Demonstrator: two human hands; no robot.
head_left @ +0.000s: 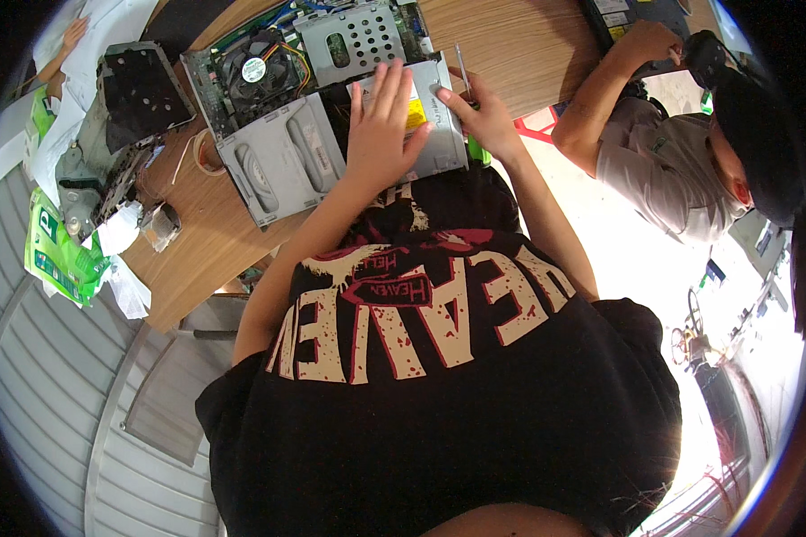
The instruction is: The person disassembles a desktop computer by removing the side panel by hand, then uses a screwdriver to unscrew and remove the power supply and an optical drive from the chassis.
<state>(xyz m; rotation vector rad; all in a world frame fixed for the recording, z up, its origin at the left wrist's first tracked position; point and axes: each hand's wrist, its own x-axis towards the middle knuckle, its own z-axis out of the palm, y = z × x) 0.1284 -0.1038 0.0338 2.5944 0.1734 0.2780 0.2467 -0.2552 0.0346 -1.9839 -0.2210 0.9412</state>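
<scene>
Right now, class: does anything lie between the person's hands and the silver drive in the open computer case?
Nothing visible does. The left hand lies flat on the silver drive, and the right hand, holding a thin tool, touches it too.

A computer repair workshop. An opened desktop computer case (322, 98) with its cooling fan (255, 70) exposed lies on a wooden table (197, 242). Removed metal chassis parts (121, 125) sit beside it.

Your left hand (381, 125) lies on a matt grey metal drive (434, 116) w/ glossy yellow sticker. Right hand (484, 121) holds a shiny metal screwdriver (462, 72). Desk (510, 45), top centre: smooth wood grain. Upper left: perforated metal bracket (354, 36), crumpled paper (121, 233).
</scene>
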